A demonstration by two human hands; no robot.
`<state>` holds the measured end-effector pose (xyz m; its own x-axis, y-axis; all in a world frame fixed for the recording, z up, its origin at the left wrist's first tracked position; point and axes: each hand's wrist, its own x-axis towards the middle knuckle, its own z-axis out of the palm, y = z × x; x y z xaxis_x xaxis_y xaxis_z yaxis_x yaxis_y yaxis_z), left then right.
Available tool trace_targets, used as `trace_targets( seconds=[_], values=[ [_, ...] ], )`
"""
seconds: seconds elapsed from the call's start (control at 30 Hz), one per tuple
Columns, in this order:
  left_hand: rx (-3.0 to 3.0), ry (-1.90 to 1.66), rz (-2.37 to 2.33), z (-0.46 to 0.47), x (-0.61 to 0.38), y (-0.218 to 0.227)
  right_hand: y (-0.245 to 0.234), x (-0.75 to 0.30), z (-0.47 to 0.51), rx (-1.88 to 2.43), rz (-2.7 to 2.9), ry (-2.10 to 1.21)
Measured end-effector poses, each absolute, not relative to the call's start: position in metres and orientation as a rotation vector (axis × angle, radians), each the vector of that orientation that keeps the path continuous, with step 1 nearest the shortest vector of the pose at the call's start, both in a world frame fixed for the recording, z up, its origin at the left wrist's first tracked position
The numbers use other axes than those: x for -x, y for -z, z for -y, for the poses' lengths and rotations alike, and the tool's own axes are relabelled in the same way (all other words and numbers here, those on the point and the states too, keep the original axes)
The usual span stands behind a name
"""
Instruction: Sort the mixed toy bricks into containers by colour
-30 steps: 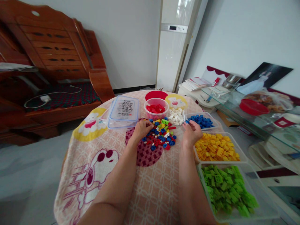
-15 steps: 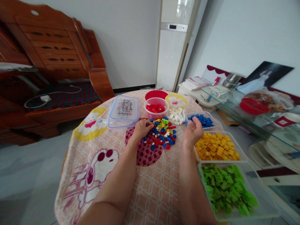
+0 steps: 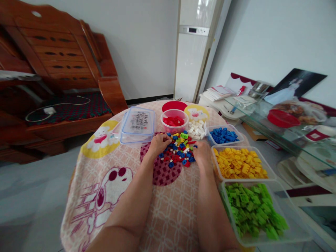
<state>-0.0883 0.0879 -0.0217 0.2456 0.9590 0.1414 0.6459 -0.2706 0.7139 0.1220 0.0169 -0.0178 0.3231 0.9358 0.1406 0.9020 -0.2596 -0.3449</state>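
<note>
A mixed pile of toy building bricks [image 3: 178, 151] in blue, red, yellow, green and white lies on the cloth. My left hand [image 3: 159, 144] rests at the pile's left edge, its thumb and fingers pinched together; whatever is between them is too small to make out. On the pile's right side, my right hand [image 3: 202, 152] has its fingertips closed on a small blue brick [image 3: 195, 147]. Just beyond are a round tub [image 3: 174, 130] of red bricks and a heap of white bricks [image 3: 196, 130]. To the right stands a clear box of blue bricks [image 3: 223, 135].
Boxes of yellow bricks [image 3: 240, 163] and green bricks [image 3: 254, 210] line the right side of the table. Stacked clear lids [image 3: 138, 120] lie at the left, and a red lid [image 3: 174, 106] is behind the tub. A glass shelf [image 3: 278, 129] stands right of the table.
My right hand has moved left from the blue-brick box to the right side of the mixed pile. My left hand stays at the pile's left edge.
</note>
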Motion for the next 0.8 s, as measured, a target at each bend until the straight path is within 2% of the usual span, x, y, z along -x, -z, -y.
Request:
trace_targets(
  seconds=[0.23, 0.53, 0.8],
  values=[
    [-2.004, -0.801, -1.462, -0.087, 0.089, 0.02, 0.004, -0.119, -0.014, 2.217, 1.441, -0.133],
    [-1.996, -0.806, -1.458, -0.088, 0.089, 0.022, 0.01, -0.134, -0.017, 1.666, 0.814, 0.005],
    [-2.013, -0.806, -1.453, -0.088, 0.089, 0.022, 0.007, -0.138, -0.016, 1.622, 0.775, 0.073]
  ],
)
